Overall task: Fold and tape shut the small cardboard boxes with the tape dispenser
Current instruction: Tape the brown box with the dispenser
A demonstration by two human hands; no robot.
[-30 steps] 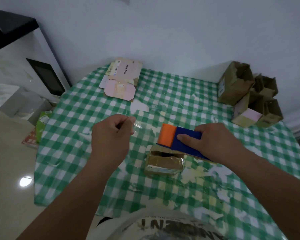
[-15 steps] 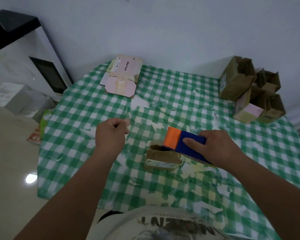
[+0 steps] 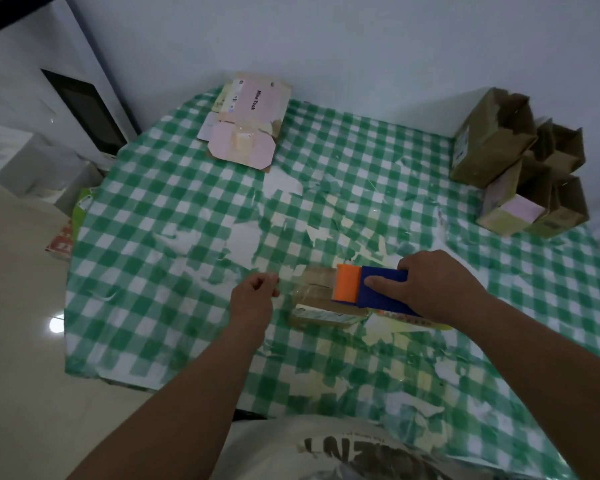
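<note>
I see the right hand (image 3: 440, 289) gripping the blue-and-orange tape dispenser (image 3: 364, 289), fingers curled round its body, resting on the small cardboard box (image 3: 321, 303) at mid-table. The left hand (image 3: 253, 299), just left of the box, pinches the clear tape end (image 3: 286, 284) between curled fingers.
</note>
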